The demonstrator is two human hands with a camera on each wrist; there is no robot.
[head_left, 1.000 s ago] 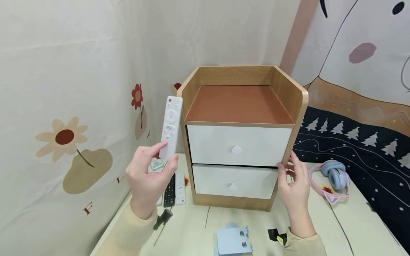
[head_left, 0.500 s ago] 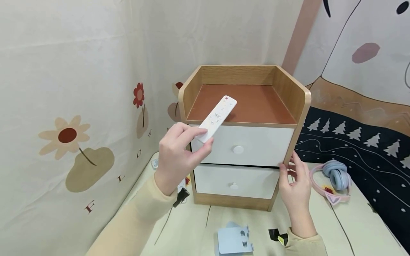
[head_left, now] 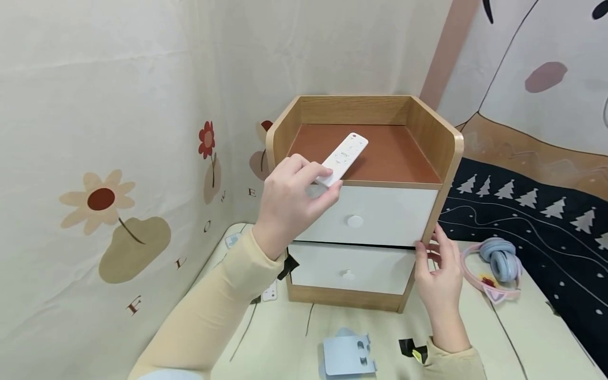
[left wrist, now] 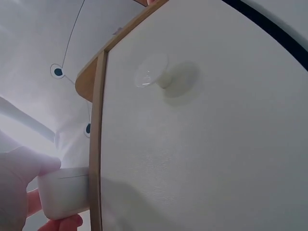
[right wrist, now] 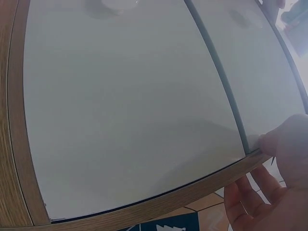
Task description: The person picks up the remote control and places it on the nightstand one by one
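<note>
My left hand (head_left: 296,203) pinches the lower end of a white remote control (head_left: 345,156) between thumb and fingers. The remote is tilted, its far end over the brown top shelf (head_left: 385,150) of a small wooden cabinet (head_left: 344,301). In the left wrist view the end of the remote (left wrist: 65,192) shows beside the cabinet's wooden edge. My right hand (head_left: 439,279) holds the cabinet's right side panel, thumb at the front edge by the gap between the two white drawers (head_left: 394,214). The right wrist view shows those fingers (right wrist: 248,199) behind the wooden edge.
Pink and blue headphones (head_left: 501,261) lie right of the cabinet. A light blue folded stand (head_left: 348,356) is in front. Another white remote (head_left: 269,292) lies partly hidden behind my left sleeve. Patterned cloth hangs behind and at both sides.
My left hand has carried the remote rightward, from beside the cabinet's left edge to over its top shelf, tilting it to the right. My right hand has stayed on the side panel.
</note>
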